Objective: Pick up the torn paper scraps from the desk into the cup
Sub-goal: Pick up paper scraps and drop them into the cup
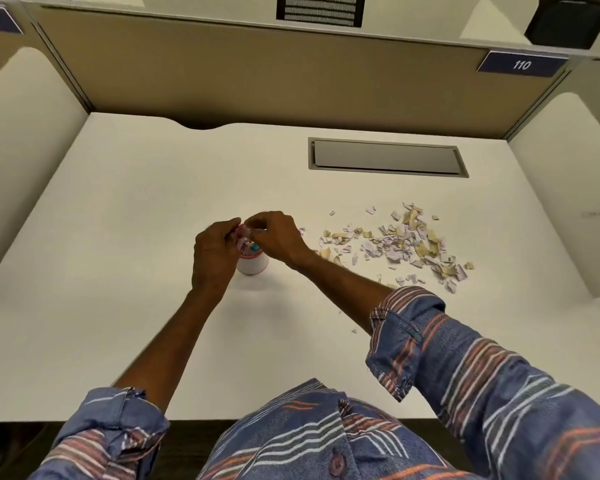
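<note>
Risk: a drop that misses.
On the desk [118, 237], the scrap pile [406, 242] lies at three o'clock of the cup [253, 266]. I see the left hand [213, 252] curled round the cup and the right hand [278, 237] pinching a scrap [246, 233] over its mouth; light bits could flutter past.

Obs: cup [254, 264] mostly hidden. Left hand [212, 252] covers its left wall and right hand [274, 237] its rim, so contents unreadable. Right fingertips [253, 226] motion-blurred; I can't tell if they pinch anything. Paper scraps [399, 244] too small to count indiv. Black object [568, 20] top right and vent [321, 10] cut off by top edge.
</note>
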Motion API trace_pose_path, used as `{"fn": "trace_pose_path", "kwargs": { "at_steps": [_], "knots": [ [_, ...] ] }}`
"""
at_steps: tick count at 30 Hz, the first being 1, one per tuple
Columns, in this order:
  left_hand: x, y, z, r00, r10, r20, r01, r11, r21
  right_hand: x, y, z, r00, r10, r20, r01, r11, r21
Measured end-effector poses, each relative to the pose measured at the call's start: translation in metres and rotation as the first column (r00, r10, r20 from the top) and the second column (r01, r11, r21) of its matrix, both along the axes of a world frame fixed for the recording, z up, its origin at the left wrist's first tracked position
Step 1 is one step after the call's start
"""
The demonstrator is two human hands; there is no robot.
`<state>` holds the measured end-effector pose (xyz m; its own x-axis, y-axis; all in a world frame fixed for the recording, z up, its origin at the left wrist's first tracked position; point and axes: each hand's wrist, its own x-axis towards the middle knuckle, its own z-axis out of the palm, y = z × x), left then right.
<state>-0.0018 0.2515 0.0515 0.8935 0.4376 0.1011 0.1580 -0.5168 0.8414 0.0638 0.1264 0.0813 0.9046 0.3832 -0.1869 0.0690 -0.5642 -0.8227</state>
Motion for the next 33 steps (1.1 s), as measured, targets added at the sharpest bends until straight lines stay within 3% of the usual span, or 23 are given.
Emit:
{"fn": "trace_pose_path", "kwargs": {
  "at_steps": [4, 8, 13, 16, 20, 23, 27, 33],
  "knots": [
    [0.001, 0.004, -0.003, 1.0, -0.017, -0.002, 0.017, 1.0, 0.009, 0.001, -0.001, 0.002, 0.998, 0.01, 0.065, -0.009, 1.0, -0.01],
    [0.002, 0.003, -0.003, 0.999, -0.024, 0.029, 0.023, 0.999, 0.025, 0.0, -0.006, 0.001, 0.977, -0.116, 0.18, 0.101, 0.991, 0.092],
    [-0.001, -0.012, -0.002, 0.991, -0.073, 0.113, 0.059, 0.991, 0.122, -0.006, -0.042, -0.009, 0.919, -0.174, 0.353, 0.174, 0.984, 0.031],
    [-0.003, -0.032, -0.005, 0.967, -0.172, 0.188, 0.145, 0.978, 0.149, -0.02, -0.087, -0.027, 0.877, -0.153, 0.456, 0.164, 0.986, 0.014],
    [-0.012, -0.069, -0.019, 0.911, -0.357, 0.205, 0.326, 0.93, 0.172, -0.043, -0.161, -0.059, 0.862, -0.199, 0.466, 0.248, 0.968, -0.046],
    [-0.022, -0.098, -0.035, 0.861, -0.491, 0.131, 0.464, 0.865, 0.192, -0.064, -0.216, -0.078, 0.856, -0.263, 0.446, 0.35, 0.928, -0.124],
    [-0.036, -0.131, -0.058, 0.75, -0.652, -0.11, 0.657, 0.719, 0.225, -0.095, -0.28, -0.096, 0.803, -0.405, 0.438, 0.52, 0.834, -0.183],
    [-0.048, -0.172, -0.083, 0.668, -0.598, -0.443, 0.726, 0.654, 0.212, -0.14, -0.328, -0.115, 0.759, -0.589, 0.279, 0.651, 0.674, -0.349]
  ]
}}
